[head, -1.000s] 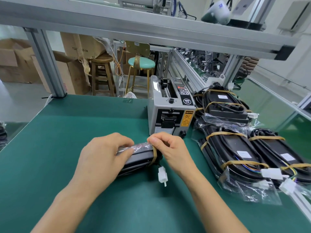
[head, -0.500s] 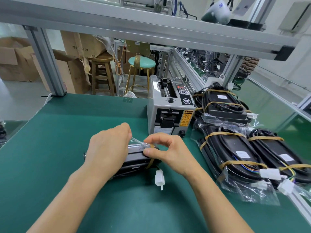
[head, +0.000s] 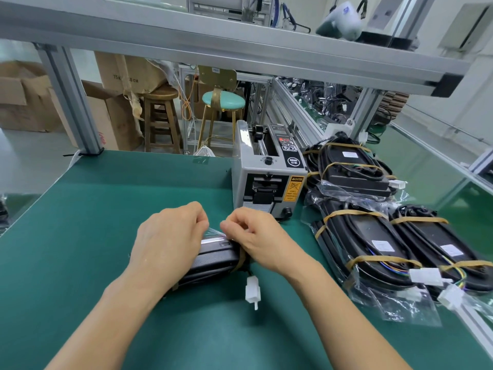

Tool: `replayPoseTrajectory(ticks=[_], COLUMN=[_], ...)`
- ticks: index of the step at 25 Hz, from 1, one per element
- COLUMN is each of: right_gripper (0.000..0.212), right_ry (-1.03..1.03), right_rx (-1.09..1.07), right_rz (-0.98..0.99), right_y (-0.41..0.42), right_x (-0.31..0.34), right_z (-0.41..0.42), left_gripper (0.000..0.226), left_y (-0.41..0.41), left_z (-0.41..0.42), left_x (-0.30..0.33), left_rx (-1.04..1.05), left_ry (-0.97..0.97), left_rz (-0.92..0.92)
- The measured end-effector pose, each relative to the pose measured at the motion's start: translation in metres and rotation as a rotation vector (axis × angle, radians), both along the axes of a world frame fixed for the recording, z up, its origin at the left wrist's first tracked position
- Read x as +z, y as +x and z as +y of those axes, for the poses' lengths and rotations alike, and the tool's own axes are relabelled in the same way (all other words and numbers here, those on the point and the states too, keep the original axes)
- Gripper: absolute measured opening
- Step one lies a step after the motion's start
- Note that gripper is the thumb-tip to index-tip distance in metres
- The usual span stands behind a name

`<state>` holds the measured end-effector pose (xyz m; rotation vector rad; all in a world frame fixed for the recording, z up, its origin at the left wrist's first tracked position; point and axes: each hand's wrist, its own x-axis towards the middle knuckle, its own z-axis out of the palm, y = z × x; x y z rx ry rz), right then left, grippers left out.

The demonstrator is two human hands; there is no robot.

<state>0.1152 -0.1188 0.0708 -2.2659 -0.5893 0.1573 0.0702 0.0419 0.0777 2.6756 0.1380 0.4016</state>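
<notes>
While Two Hands Pinched a Clear Film, a Black Pack Lay Under Them

As the person leaned over the green mat (head: 80, 236), both hands met just below the middle of the frame. The left hand (head: 170, 241) lay curled over the top of a black pack (head: 213, 263), its fingertips nipping one end of a clear film (head: 214, 232). The right hand (head: 256, 236), fingers bent, pinched the other end, so the film stretched between them just above the pack's upper edge. The pack rested on the mat, partly hidden under the left palm, with a tan band (head: 241, 259) round its right end. A white plug (head: 252, 291) hung from it on a short black lead and lay on the mat below the right wrist. Just behind the hands stood a grey tape machine (head: 266, 177). At the right of the frame, more banded black packs (head: 373, 244) lay side by side, some in clear bags.
</notes>
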Motion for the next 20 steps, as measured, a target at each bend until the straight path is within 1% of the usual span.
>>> replayPoseTrajectory(ticks=[1, 2, 3, 4, 6, 8, 10, 11, 12, 13, 15, 17, 18, 20], right_gripper=[0.021, 0.021, 0.018, 0.015, 0.017, 0.018, 0.016, 0.015, 0.015, 0.016, 0.016, 0.021, 0.025, 0.026], right_ry=[0.024, 0.027, 0.0, -0.059, -0.224, -0.338, -0.371, -0.376, -0.374, -0.359, -0.235, -0.047, 0.06, 0.298], right_rx=[0.01, 0.017, 0.025, 0.039, 0.092, 0.152, 0.154, 0.137, 0.119, 0.111, 0.114, 0.062, -0.025, -0.316], right_rz=[0.084, 0.116, 0.098, 0.031, -0.133, -0.2, -0.184, -0.163, -0.132, -0.082, 0.073, 0.157, 0.165, 0.16], right_y=[-0.001, -0.002, -0.001, -0.001, -0.001, 0.001, 0.003, 0.006, 0.011, 0.016, 0.025, 0.026, 0.024, 0.021], right_x=[0.003, 0.008, 0.012, 0.016, 0.024, 0.029, 0.029, 0.028, 0.029, 0.029, 0.03, 0.023, 0.014, -0.006], right_z=[0.0, 0.002, 0.004, 0.006, 0.011, 0.014, 0.016, 0.018, 0.018, 0.019, 0.019, 0.017, 0.013, 0.001], left_gripper=[0.011, 0.011, 0.011, 0.01, 0.011, 0.012, 0.014, 0.022, 0.033, 0.044, 0.055, 0.059, 0.058, 0.052], left_y=[0.0, 0.001, 0.0, -0.001, -0.004, -0.008, -0.011, -0.013, -0.014, -0.015, -0.012, -0.01, -0.009, -0.011], left_z=[0.0, 0.0, 0.001, 0.001, 0.0, 0.002, 0.008, 0.011, 0.014, 0.015, 0.017, 0.016, 0.014, 0.014], left_x=[0.0, 0.0, 0.0, 0.0, -0.001, 0.0, 0.002, 0.005, 0.008, 0.01, 0.011, 0.009, 0.007, 0.004], left_rx=[0.004, 0.011, 0.018, 0.021, 0.017, -0.014, -0.135, -0.218, -0.296, -0.348, -0.357, -0.298, -0.274, -0.221], left_ry=[0.006, 0.003, -0.011, -0.035, -0.075, -0.109, -0.168, -0.172, -0.133, -0.069, 0.039, 0.054, 0.021, -0.051], left_rz=[-0.003, -0.006, -0.009, -0.019, -0.047, -0.082, -0.096, -0.073, -0.017, 0.05, 0.134, 0.126, 0.101, 0.03])
